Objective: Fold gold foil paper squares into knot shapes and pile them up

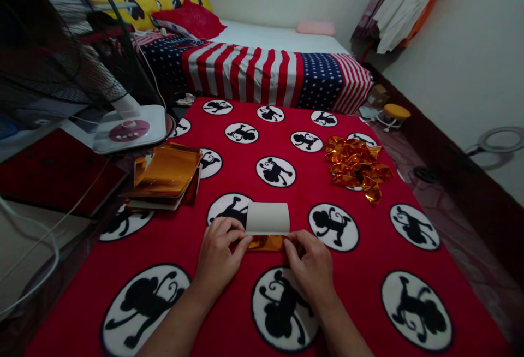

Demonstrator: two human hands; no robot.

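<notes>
A sheet of gold foil paper point(267, 225) lies on the red blanket with monkey prints point(368, 291), its white back turned up and the near edge folded so gold shows. My left hand point(219, 250) pinches the fold's left end. My right hand point(309, 261) pinches the right end. Both hands rest on the blanket with fingers pressed on the paper.
A stack of flat gold foil sheets point(166, 177) lies at the left of the blanket. A pile of folded gold pieces point(356, 167) sits at the far right. A fan base point(129, 128) stands at the left, a bed with a flag cover point(254, 73) behind.
</notes>
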